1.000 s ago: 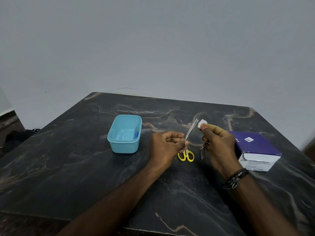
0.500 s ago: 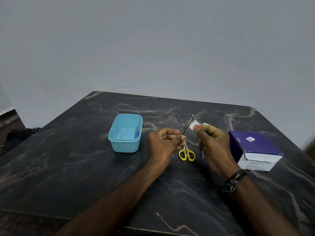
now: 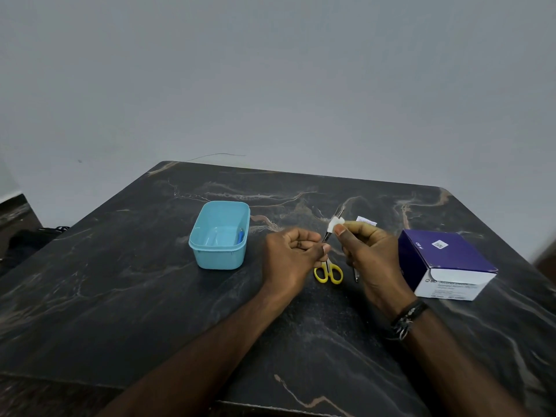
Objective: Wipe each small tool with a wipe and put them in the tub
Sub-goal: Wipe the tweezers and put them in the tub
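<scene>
Centre of the frame, and the left hand (image 3: 293,254) pinches the near end of the tweezers (image 3: 334,225), fingers curled round the metal, tips slanting up and away toward the far edge of the table (image 3: 120,296). The right hand (image 3: 370,254) has thumb and fingers clamped on the wipe (image 3: 335,225), and the wipe is folded round the tweezers partway up the shaft. This reads as the wiping stroke on this tool. To do it well, I'd say keep the left pinch firm so the tool does not twist, squeeze the wipe evenly on both arms, and draw it along the full length out past the tips (a stroke that stops short leaves the working end uncleaned). Just below the hands, the scissors (image 3: 328,272) lie flat with their yellow loops toward the camera, and a thin metal tool (image 3: 356,273) lies just beside them to the right, partly hidden by the right hand; both look unwiped. The tub (image 3: 219,257) sits left of centre, well apart from the hands, with something small and blue inside, too small to name. The box (image 3: 445,260) stands at the right, and a torn wrapper (image 3: 366,219) lies beyond the right hand.
</scene>
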A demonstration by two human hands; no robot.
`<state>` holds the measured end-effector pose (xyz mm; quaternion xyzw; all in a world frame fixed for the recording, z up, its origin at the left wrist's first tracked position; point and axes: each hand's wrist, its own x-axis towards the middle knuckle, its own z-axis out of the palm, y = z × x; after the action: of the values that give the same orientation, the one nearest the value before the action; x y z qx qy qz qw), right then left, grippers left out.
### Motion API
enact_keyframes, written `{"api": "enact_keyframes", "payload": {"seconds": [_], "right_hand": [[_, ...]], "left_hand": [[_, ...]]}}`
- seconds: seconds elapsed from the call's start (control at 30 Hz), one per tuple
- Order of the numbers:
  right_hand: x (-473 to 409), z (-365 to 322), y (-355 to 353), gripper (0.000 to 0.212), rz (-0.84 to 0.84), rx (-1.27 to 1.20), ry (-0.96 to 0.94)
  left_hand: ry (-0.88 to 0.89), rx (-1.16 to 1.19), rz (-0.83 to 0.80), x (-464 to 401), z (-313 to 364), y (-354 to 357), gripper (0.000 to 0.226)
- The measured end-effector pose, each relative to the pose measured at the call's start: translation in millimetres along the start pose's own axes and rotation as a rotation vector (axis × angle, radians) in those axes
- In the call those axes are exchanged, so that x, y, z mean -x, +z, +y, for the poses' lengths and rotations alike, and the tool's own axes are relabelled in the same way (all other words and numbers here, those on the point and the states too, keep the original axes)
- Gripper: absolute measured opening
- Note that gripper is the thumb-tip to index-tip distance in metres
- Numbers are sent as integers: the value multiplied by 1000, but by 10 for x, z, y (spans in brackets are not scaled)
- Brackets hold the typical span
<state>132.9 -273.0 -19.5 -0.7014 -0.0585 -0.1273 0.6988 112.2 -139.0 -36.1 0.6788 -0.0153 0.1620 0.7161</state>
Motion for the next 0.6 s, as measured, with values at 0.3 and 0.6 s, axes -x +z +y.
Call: {"api": "enact_keyframes", "payload": {"seconds": [0.3, 0.6], "right_hand": [[28, -2, 18, 13, -66, -3, 11], [9, -12, 1, 18, -29, -31, 29]], "left_hand": [[34, -32, -27, 11, -11, 5, 14], [34, -82, -46, 2, -38, 9, 15]]}}
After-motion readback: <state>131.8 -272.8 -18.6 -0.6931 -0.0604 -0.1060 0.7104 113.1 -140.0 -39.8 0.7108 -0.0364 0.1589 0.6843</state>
